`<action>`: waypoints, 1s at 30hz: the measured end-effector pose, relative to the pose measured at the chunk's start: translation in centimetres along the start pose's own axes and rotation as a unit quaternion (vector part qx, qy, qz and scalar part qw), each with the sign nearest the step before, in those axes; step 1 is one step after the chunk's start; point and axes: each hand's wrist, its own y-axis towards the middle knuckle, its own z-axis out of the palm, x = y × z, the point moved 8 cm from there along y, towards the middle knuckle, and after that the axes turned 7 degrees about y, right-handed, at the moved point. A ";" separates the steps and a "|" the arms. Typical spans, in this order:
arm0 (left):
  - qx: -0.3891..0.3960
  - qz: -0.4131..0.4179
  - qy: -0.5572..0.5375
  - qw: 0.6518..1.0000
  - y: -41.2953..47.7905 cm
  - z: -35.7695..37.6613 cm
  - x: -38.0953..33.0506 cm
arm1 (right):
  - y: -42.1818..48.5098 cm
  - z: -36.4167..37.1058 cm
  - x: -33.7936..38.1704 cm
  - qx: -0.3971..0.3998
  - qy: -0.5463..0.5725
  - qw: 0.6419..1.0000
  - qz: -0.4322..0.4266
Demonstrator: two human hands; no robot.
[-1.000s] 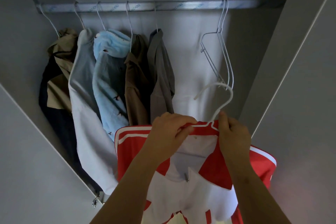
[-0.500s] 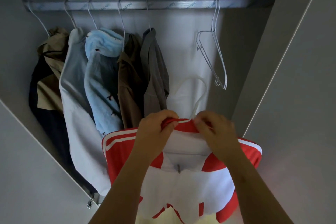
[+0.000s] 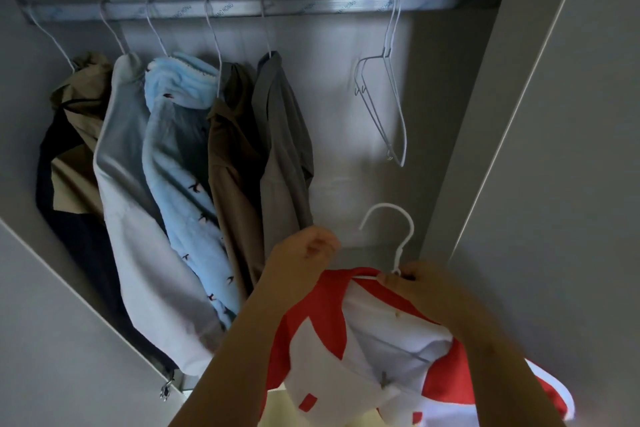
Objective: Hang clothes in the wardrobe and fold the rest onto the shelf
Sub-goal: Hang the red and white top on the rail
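Pinching the neck of the white hanger (image 3: 401,239) just below its hook, the right hand (image 3: 429,291) holds the hanger together with the collar edge of the red and white shirt (image 3: 322,340). The shirt is draped on this hanger and sits low in the foreground, in front of the wardrobe (image 3: 329,114) opening and well below the rail (image 3: 242,9); the hook is not on the rail. The hook stands roughly upright with its open side facing left, directly beneath 2 empty wire hangers (image 3: 388,107) that hang together near the right end of the rail. The left hand (image 3: 304,253) is raised above the shirt's red left shoulder with its fingers curled inward; it is motion-blurred, and it cannot be determined whether it grips any fabric. It sits just in front of the lower edge of the grey shirt (image 3: 280,149); contact between them cannot be confirmed. 5 garments occupy the left portion of the rail, each on its own wire hanger, packed closely side by side. From left to right: a tan and dark jacket (image 3: 72,149), a pale grey garment (image 3: 128,184), a light blue fleece (image 3: 183,166) with small dark bird motifs, a brown shirt (image 3: 235,166), and the grey shirt. An open door panel (image 3: 571,184) borders the right side of the view.
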 end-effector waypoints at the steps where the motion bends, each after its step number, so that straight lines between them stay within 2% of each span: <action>1: 0.005 -0.018 0.002 1.000 0.1 0.4 0.2 | -0.2 -0.2 -0.6 -0.003 0.004 1.000 0.011; 6: -0.003 -0.075 -0.016 0.997 0.5 1.6 1.8 | -0.5 -1.4 -2.5 -0.034 0.035 0.996 0.071; 10: -0.034 -0.097 -0.060 0.993 0.9 1.5 1.9 | -0.3 -1.5 -2.0 -0.038 0.139 0.984 0.108; 13: -0.059 -0.096 -0.077 0.991 1.4 1.3 1.3 | 0.1 -1.1 -1.4 -0.003 0.235 0.964 0.123; 22: -0.152 -0.078 -0.047 0.984 5.5 -2.7 0.1 | 5.6 -1.8 3.9 0.014 0.376 0.926 0.033; 30: -0.234 0.001 -0.045 0.971 13.1 -10.6 -0.8 | 14.7 -3.1 10.9 -0.049 0.423 0.905 -0.002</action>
